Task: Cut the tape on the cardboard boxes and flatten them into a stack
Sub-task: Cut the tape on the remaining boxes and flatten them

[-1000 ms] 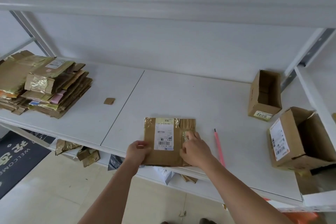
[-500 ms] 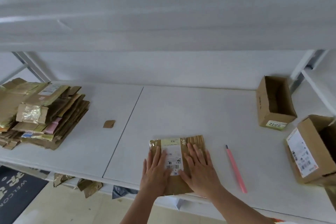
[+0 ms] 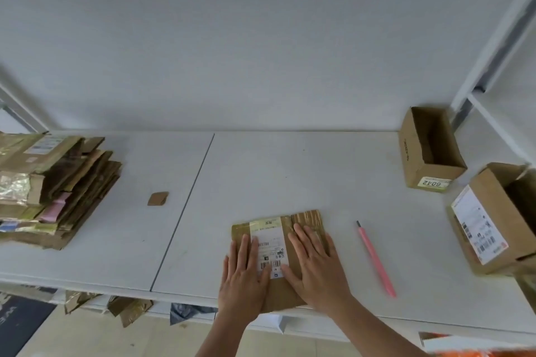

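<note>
Task looked well underway: a tall stack of flattened boxes (image 3: 55, 188) sat at the far left of the shelf (image 3: 290, 171), and one more flattened box (image 3: 285, 229) lay at the near edge in the middle. Two open boxes were not yet collapsed, one (image 3: 429, 148) at the far right and another (image 3: 493, 217) nearer at the right edge. Left hand (image 3: 246, 272) and right hand (image 3: 316, 266) both lay flat, fingers straight, pressing down on the flattened box, gripping nothing; the box sat directly under both palms, its far end showing past the fingertips. Pink cutter (image 3: 375, 258) lay just right of the right hand, untouched. A small cardboard scrap (image 3: 158, 198) lay between stack and box.
</note>
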Demonstrator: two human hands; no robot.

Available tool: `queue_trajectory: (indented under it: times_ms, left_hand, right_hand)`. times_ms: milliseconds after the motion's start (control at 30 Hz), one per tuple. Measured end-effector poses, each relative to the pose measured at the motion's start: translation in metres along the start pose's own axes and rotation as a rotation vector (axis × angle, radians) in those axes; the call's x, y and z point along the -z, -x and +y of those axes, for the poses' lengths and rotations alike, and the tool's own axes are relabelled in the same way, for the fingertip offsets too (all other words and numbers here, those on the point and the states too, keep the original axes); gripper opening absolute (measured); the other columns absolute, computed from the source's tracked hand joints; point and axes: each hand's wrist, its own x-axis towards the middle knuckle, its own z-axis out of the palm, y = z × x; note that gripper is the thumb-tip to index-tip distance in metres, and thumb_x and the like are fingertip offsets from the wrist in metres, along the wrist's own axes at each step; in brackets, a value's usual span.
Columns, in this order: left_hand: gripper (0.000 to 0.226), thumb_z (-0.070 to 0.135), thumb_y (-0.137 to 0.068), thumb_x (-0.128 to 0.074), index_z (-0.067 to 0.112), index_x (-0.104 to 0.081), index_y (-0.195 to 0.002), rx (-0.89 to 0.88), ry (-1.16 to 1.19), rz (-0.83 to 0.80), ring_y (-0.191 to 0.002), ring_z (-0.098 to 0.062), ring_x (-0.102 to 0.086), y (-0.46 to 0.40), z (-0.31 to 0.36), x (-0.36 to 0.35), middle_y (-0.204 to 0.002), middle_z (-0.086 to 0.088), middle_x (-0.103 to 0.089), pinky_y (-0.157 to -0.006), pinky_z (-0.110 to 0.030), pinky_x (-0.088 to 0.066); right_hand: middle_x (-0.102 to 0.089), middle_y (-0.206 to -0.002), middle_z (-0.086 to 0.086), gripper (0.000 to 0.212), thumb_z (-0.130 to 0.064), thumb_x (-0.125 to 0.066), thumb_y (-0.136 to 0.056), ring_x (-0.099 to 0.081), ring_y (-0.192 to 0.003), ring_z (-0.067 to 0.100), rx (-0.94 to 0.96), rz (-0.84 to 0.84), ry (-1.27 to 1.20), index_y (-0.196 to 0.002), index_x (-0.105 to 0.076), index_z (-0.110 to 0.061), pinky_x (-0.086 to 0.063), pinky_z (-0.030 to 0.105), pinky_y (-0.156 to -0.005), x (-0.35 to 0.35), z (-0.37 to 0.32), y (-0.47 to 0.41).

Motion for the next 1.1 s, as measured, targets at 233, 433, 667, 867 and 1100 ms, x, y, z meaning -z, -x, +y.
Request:
queue_trajectory:
  times_ms: [233, 433, 667, 867, 1100]
  left_hand:
    - [0.068, 0.054, -0.102, -0.015, 0.023, 0.011, -0.156, 0.051, -0.102, -0.115, -0.150, -0.029, 0.016, -0.008, 0.012, 0.023, -0.163, -0.002, 0.008, -0.121, -0.048, 0.010]
    - [0.066, 0.033, -0.102, -0.037, 0.018, -0.001, -0.156, 0.006, -0.126, -0.046, -0.149, -0.036, 0.012, -0.004, 0.047, 0.048, -0.160, -0.012, 0.003, -0.120, -0.054, 0.011]
    - [0.058, 0.019, -0.095, -0.043, 0.021, -0.023, -0.149, -0.180, -0.017, 0.017, -0.148, -0.034, 0.003, -0.006, 0.093, 0.068, -0.157, -0.011, -0.004, -0.121, -0.052, -0.002]
    - [0.049, 0.013, -0.093, -0.046, 0.019, -0.035, -0.141, -0.305, 0.048, 0.013, -0.144, -0.033, -0.006, -0.001, 0.116, 0.075, -0.151, -0.006, -0.010, -0.121, -0.049, -0.009]
    - [0.048, 0.011, -0.091, -0.049, 0.019, -0.039, -0.137, -0.355, 0.092, -0.028, -0.139, -0.027, -0.012, 0.001, 0.130, 0.078, -0.148, -0.005, -0.014, -0.117, -0.039, -0.014]
  right_hand:
    - [0.001, -0.165, -0.012, 0.071, -0.054, -0.042, -0.096, 0.009, -0.151, 0.007, 0.025, -0.160, -0.212, -0.156, -0.016, -0.027, 0.013, 0.039, -0.121, 0.026, 0.005, -0.015]
    - [-0.024, -0.160, -0.013, 0.056, -0.020, -0.052, -0.099, -0.013, -0.149, 0.004, -0.038, -0.075, -0.577, -0.150, -0.033, -0.032, -0.010, 0.040, -0.124, 0.059, 0.014, 0.009]
    - [-0.034, -0.157, 0.002, 0.043, -0.009, -0.050, -0.099, -0.016, -0.150, 0.012, -0.205, 0.235, -0.501, -0.141, -0.047, -0.014, -0.020, 0.039, -0.123, 0.097, 0.049, 0.039]
    - [-0.029, -0.156, 0.022, 0.044, -0.008, -0.068, -0.085, -0.019, -0.148, 0.039, -0.529, 0.600, -0.032, -0.127, -0.057, -0.008, -0.027, 0.054, -0.117, 0.142, 0.091, 0.063]
    - [-0.058, -0.128, 0.028, 0.078, -0.023, -0.075, -0.080, -0.038, -0.134, 0.044, -0.942, 0.548, 0.160, -0.145, -0.035, -0.005, -0.008, 0.056, -0.119, 0.170, 0.145, 0.079]
